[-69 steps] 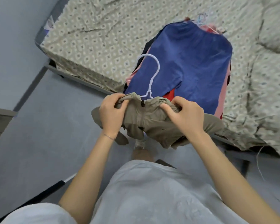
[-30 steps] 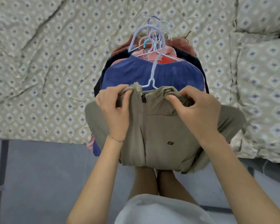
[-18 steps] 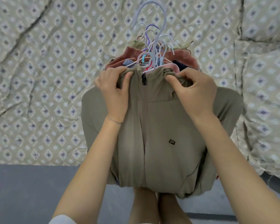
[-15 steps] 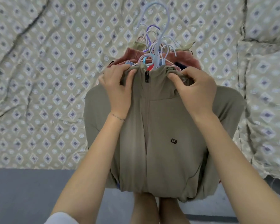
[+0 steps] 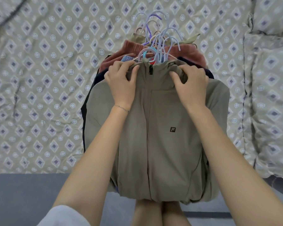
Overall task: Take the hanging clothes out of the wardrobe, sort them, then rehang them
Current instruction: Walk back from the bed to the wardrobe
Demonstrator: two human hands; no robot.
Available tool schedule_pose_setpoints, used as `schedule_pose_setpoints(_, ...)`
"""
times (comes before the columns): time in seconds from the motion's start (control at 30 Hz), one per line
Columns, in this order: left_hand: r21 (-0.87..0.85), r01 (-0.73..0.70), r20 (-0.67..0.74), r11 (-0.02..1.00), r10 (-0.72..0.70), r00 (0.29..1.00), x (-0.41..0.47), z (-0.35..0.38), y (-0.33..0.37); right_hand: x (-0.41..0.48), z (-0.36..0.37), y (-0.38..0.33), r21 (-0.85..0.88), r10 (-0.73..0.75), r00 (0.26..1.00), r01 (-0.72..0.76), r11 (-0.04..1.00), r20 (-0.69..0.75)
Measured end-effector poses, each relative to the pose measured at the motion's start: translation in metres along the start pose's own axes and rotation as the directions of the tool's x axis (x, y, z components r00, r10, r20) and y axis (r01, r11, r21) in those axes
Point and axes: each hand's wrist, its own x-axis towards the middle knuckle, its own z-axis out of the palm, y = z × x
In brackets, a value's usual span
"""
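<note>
The khaki zip jacket [image 5: 162, 136] lies on top of the pile of hangered clothes [image 5: 155, 57] on the patterned bed cover [image 5: 47, 87], its hem hanging over the bed edge. The left hand [image 5: 121, 80] and right hand [image 5: 191, 84] each pinch a side of its collar, fingers curled closed on the fabric. Judging by the pile, the clothes are out of the wardrobe and sorting is under way; rehanging remains.

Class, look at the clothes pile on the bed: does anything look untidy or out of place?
Yes: the hanger hooks above the khaki jacket point different ways in a tangle, and the bedspread is creased.
</note>
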Motion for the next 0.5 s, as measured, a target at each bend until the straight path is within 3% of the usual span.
schedule_pose_setpoints(0.27, 0.215, -0.061, 0.167, 0.975, 0.025, 0.986, -0.047, -0.023, 0.005, -0.051, -0.016, 0.006, -0.022, -0.032, 0.996, 0.034, 0.999, 0.078)
schedule_pose_setpoints(0.5, 0.378, -0.014, 0.256, 0.926, -0.09, 0.963, -0.127, -0.067, 0.017, -0.108, -0.044, 0.001, -0.083, -0.074, 0.971, 0.095, 0.992, 0.228)
